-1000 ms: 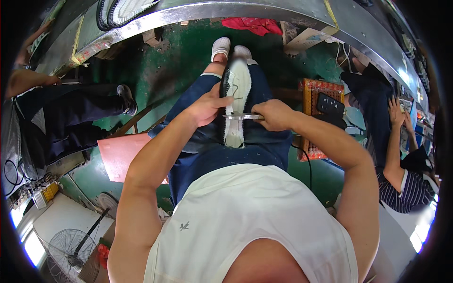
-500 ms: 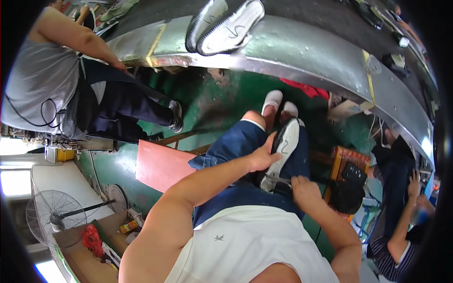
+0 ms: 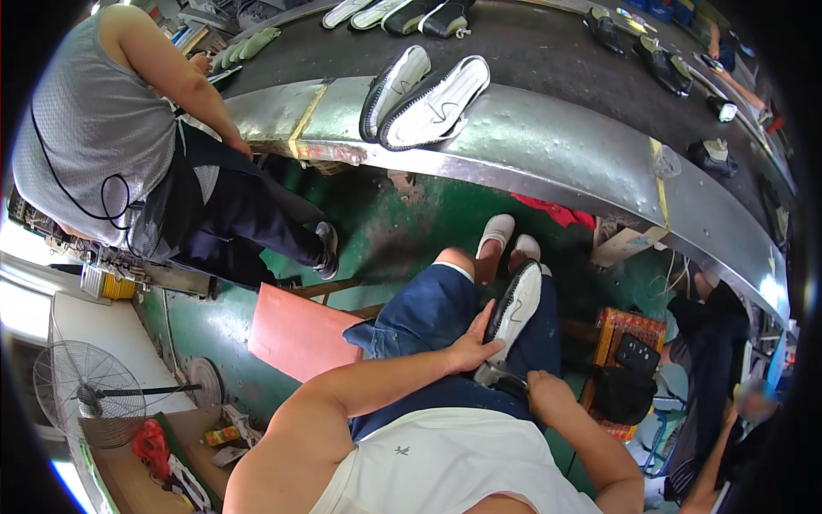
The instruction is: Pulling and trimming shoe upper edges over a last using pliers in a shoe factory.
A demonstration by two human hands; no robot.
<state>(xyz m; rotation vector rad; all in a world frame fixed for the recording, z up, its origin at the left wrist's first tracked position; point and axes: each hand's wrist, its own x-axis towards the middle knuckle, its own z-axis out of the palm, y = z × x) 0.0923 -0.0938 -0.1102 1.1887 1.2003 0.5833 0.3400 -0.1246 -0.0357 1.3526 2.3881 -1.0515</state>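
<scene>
A white shoe (image 3: 516, 310) with a black edge lies lengthwise over my lap, its toe pointing away from me. My left hand (image 3: 473, 347) grips the shoe from its left side, thumb across the upper. At the heel end, a thin grey metal-looking tool (image 3: 505, 373) reaches from the shoe toward my right hand (image 3: 550, 396). The fingers of that hand are closed on the tool's right end; its exact kind is too small to make out. My thighs in blue shorts (image 3: 411, 321) are under the shoe.
Ahead runs a dark belt-like bench with a curved metal edge (image 3: 531, 120); a white pair of shoes (image 3: 434, 103) rests on it. A pink board (image 3: 300, 332) stands left, near a fan (image 3: 90, 394) and a cardboard box (image 3: 184, 428). Right is a stool (image 3: 629, 325); people work on both sides.
My view has tilted up, showing more shoes on the bench. The shoe stays in my left hand, and my right hand stays closed near its heel, with only a slight shift.
</scene>
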